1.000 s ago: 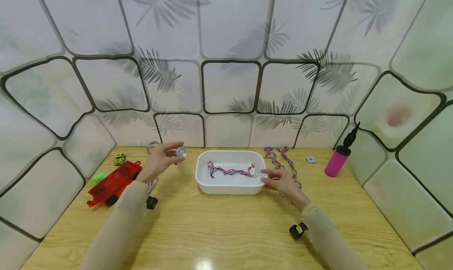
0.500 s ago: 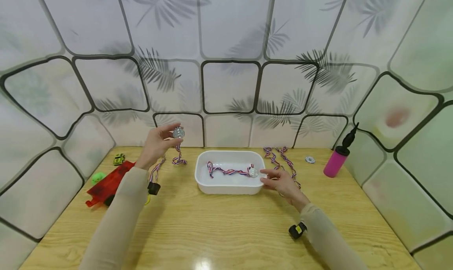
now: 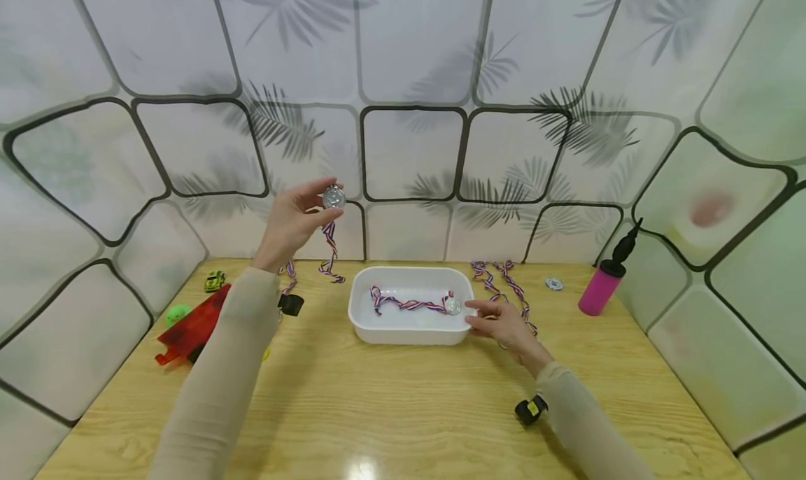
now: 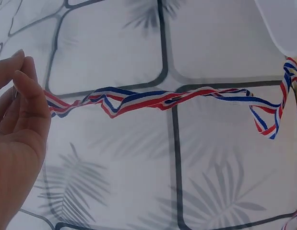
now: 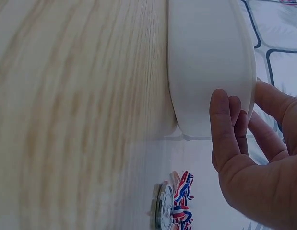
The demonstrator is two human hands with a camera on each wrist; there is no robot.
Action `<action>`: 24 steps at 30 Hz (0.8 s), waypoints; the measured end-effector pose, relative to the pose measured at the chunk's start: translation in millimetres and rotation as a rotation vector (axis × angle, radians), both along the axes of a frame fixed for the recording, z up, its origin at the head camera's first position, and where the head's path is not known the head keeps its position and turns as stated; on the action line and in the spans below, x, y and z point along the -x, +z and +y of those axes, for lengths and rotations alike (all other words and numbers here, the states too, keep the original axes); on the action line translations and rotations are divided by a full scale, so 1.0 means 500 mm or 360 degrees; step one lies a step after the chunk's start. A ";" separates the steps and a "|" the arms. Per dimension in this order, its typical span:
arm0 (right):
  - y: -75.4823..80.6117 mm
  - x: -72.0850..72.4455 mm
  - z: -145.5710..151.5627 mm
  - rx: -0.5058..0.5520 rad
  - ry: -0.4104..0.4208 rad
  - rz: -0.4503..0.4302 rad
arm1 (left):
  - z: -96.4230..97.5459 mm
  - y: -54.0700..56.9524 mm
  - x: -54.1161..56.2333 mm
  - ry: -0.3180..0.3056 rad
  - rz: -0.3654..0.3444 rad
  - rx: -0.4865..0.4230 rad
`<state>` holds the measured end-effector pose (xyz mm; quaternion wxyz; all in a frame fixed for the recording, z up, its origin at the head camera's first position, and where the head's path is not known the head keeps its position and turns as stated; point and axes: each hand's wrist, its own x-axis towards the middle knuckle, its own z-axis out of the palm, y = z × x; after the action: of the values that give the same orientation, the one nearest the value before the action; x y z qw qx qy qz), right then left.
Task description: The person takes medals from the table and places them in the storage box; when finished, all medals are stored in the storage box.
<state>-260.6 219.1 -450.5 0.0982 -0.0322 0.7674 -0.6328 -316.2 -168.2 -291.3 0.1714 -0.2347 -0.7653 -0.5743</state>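
High over the back left of the table, my left hand (image 3: 292,221) pinches a silver medal (image 3: 334,197) between thumb and fingers. Its red, white and blue ribbon (image 4: 162,98) dangles below, in loose twists. My right hand (image 3: 504,326) holds the right end of a white plastic tub (image 3: 409,336) by its rim, with fingers against the outer wall in the right wrist view. Inside the tub lies another silver medal (image 3: 453,306), its striped ribbon (image 3: 409,305) stretched across the bottom. The left wrist view hides the held medal behind the fingers.
More striped ribbons (image 3: 516,291) lie right of the tub, with a medal (image 5: 165,206) near them. A round badge (image 3: 554,284) and a pink hand pump (image 3: 601,291) stand farther right. At left are a red toy trailer (image 3: 195,326), a green ball (image 3: 178,315) and a toy car (image 3: 215,280).
My left hand has risen from near the table with the medal, drawing its ribbon up until it hangs free. The right hand and the tub have stayed in place.
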 end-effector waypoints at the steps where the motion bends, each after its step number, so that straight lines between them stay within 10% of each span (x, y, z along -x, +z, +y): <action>1: -0.001 0.000 0.000 0.0001 0.0000 0.0000 | 0.005 0.007 0.000 -0.0012 0.0012 -0.0017; 12: -0.004 -0.002 -0.001 -0.0010 -0.0024 -0.0004 | 0.076 0.042 -0.004 -0.0174 0.0102 -0.0102; 24: -0.002 -0.005 -0.002 -0.0020 -0.0042 -0.0004 | 0.121 -0.018 0.008 -0.0223 -0.0157 0.0105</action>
<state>-257.9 218.3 -451.6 0.0911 -0.0207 0.7715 -0.6293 -320.0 -107.5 -300.1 0.0850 -0.2646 -0.7730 -0.5703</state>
